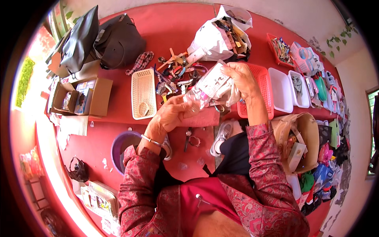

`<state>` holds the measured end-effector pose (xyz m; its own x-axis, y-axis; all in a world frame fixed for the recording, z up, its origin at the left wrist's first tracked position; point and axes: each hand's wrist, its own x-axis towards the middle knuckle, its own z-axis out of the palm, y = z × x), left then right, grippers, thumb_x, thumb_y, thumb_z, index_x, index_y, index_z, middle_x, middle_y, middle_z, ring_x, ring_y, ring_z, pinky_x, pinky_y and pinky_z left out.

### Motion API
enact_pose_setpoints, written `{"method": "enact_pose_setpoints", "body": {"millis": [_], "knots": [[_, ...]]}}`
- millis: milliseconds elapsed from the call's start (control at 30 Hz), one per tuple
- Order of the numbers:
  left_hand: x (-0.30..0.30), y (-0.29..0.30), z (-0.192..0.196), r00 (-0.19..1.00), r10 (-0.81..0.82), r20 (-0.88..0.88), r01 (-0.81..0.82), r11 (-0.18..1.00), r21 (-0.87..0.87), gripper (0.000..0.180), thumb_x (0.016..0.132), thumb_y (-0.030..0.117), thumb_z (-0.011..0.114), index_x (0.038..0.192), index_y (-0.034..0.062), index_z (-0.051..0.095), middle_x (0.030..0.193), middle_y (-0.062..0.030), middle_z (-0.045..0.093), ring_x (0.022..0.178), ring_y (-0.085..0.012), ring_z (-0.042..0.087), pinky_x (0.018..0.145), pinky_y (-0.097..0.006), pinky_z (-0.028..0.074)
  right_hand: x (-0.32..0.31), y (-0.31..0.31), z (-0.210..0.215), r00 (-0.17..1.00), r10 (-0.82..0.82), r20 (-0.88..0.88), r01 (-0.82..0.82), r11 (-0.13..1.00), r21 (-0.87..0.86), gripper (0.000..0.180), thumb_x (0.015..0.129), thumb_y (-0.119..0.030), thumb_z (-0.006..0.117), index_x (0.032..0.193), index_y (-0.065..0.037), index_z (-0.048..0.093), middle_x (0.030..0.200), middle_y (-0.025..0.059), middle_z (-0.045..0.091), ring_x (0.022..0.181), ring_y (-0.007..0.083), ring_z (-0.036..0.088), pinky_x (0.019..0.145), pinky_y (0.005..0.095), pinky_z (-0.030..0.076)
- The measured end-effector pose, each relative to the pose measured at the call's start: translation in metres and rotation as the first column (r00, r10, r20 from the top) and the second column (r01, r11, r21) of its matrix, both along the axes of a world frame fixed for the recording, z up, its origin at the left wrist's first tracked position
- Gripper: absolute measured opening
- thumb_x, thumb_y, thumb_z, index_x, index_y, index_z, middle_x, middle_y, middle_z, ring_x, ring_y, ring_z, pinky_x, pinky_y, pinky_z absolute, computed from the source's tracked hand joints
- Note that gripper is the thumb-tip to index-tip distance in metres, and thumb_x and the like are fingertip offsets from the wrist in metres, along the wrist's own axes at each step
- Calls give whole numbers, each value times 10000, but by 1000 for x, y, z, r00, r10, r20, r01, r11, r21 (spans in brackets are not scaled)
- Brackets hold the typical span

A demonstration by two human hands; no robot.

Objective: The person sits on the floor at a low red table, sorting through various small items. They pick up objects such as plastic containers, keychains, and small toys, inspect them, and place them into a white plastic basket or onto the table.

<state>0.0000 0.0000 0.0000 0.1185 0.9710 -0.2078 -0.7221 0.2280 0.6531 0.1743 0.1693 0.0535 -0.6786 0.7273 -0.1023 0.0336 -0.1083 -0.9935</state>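
Note:
Both hands hold a clear plastic bag (215,83) with a white, marked surface showing, raised over the edge of the red surface. My right hand (241,81) pinches its upper right part, with more crumpled plastic under the fingers. Thumb and fingers of my left hand (173,112) close on its lower left end. Something pinkish shows through the plastic; I cannot make out what it is. Just behind the bag lies a heap of wristwatches and straps (179,75). A cream basket (143,94) with a small item inside stands to its left.
A coral basket (260,91) and white trays (280,89) stand right. Behind are a stuffed white bag (211,39) and dark bags (120,41). A cardboard box (98,96) sits left, a purple bucket (122,148) below it. Watches (188,138) lie between my feet, a carton (282,130) at right.

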Motion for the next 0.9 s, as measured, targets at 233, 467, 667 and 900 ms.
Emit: {"method": "enact_pose_setpoints", "body": {"millis": [233, 467, 667, 900], "knots": [[-22, 12, -8, 905, 423, 46, -423, 906, 0, 75, 825, 122, 589, 860, 55, 590, 775, -14, 613, 686, -88, 576, 564, -185, 455, 3, -13, 5, 993, 67, 94, -67, 998, -5, 182, 783, -161, 606, 748, 18, 598, 644, 31, 560, 541, 87, 524, 474, 221, 417], [-28, 8, -1, 720, 655, 230, -640, 754, -144, 178, 841, 155, 580, 975, 40, 555, 935, -83, 626, 866, -185, 605, 734, -297, 511, -4, -39, -4, 917, 393, 67, -377, 910, -170, 137, 775, -111, 615, 796, 24, 612, 680, 60, 607, 595, 89, 565, 502, 204, 442], [-20, 9, 6, 780, 471, 412, -541, 839, 65, 412, 892, 317, 490, 1199, 43, 459, 1134, -74, 544, 979, -184, 553, 823, -309, 461, -23, -61, -18, 993, 112, -46, -121, 939, -321, 142, 794, -97, 587, 855, 29, 608, 689, 60, 605, 534, 89, 546, 487, 204, 453], [-23, 16, -11, 758, 464, 458, -578, 804, 143, 330, 925, 204, 427, 1201, 25, 450, 1182, -106, 522, 1044, -220, 536, 871, -338, 464, -37, -108, -13, 992, 120, 31, -112, 977, -184, 236, 800, -120, 576, 930, 77, 570, 719, 119, 615, 575, 195, 620, 508, 294, 512]]}}
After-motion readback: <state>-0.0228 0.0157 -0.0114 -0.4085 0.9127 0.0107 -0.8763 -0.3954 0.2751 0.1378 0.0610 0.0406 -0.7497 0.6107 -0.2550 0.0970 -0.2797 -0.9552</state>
